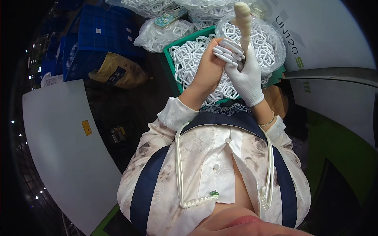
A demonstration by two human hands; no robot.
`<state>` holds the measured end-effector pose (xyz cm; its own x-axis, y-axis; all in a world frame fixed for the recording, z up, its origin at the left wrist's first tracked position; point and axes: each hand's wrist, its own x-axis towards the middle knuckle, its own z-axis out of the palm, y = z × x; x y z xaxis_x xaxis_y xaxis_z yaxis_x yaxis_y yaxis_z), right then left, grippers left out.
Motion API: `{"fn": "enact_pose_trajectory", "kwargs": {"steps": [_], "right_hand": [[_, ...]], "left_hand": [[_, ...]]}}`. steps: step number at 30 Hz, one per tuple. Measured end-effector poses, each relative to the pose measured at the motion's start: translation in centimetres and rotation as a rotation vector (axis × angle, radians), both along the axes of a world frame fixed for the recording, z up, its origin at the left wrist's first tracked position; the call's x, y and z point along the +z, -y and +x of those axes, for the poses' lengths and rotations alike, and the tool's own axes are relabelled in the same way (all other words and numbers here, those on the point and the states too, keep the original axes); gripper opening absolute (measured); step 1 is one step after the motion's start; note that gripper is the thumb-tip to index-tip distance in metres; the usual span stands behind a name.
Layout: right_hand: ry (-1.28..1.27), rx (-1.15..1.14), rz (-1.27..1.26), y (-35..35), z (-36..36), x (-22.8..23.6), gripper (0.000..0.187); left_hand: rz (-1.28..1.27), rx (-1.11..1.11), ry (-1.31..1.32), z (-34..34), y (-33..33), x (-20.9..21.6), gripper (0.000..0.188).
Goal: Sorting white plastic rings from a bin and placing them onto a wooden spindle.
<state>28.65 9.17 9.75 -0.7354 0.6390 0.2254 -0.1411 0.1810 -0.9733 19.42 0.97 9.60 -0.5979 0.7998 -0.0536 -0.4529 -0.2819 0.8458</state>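
Observation:
My left hand [208,72] is bare and closed around a small bunch of white plastic chain links [228,51], held above a green crate [172,70]. Close against it is my right hand [248,78], in a white knit glove and closed on an upright tool with a cream, ribbed handle [243,23]. The handle rises from the gloved fingers, and its working end is hidden among the hands and links. Below both hands, loose white links [191,59] fill the crate.
Clear plastic bags of white links [271,43] surround the crate's far side. On one bag lies a patterned phone [171,17]. Blue crates [98,43] and a brown paper sack [120,70] stand left. Pale machine panels [63,149] flank me, with another panel [327,35] at right.

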Motion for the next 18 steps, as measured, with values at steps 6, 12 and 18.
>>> {"fn": "enact_pose_trajectory", "kwargs": {"steps": [6, 12, 18], "right_hand": [[0.184, 0.058, 0.167, -0.2, 0.5, 0.5, 0.04], [0.286, 0.052, 0.216, -0.5, 2.4, -2.5, 0.023], [0.135, 0.011, -0.115, -0.2, 1.7, 1.4, 0.02]], "left_hand": [[-0.286, 0.278, -1.313, -2.3, 0.5, -0.1, 0.026], [0.248, -0.086, 0.392, -4.4, 1.1, -2.8, 0.031], [0.275, -0.179, 0.69, -2.8, 0.5, -3.6, 0.038]]}}
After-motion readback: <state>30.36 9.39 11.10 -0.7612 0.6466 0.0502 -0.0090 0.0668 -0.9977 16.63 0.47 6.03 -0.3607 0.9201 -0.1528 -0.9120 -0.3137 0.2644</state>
